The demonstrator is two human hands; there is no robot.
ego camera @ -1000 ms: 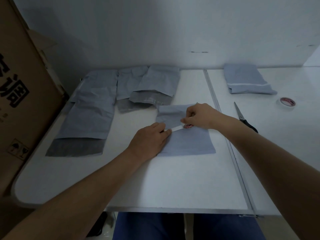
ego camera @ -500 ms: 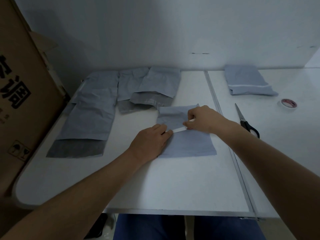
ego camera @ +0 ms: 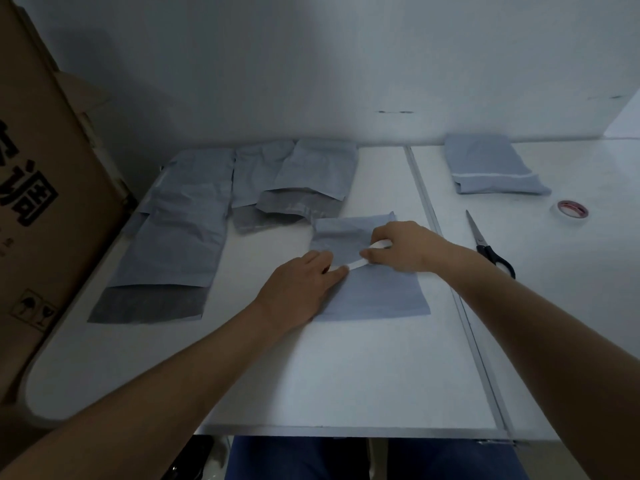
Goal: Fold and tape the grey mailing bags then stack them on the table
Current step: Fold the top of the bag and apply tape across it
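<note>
A folded grey mailing bag [ego camera: 381, 292] lies on the white table [ego camera: 346, 382] in front of me. My left hand [ego camera: 301, 289] presses flat on its left edge, fingertips on one end of a white tape strip [ego camera: 358, 263]. My right hand [ego camera: 401, 245] pinches the other end of the strip and a small roll over the bag's fold. Several unfolded grey bags [ego camera: 180, 237] lie at the back left. A stack of folded, taped bags [ego camera: 488, 168] sits at the back right.
Scissors [ego camera: 486, 244] lie to the right of my right wrist, and a red-printed tape roll [ego camera: 573, 209] lies further right. A large cardboard box [ego camera: 41, 202] stands at the table's left edge. A wall closes the back. A seam [ego camera: 450, 271] divides the tabletop.
My right hand has slid slightly right and back, drawing the tape strip out along the fold. The red tape roll in its fingers is now hidden. My left hand stays in place.
</note>
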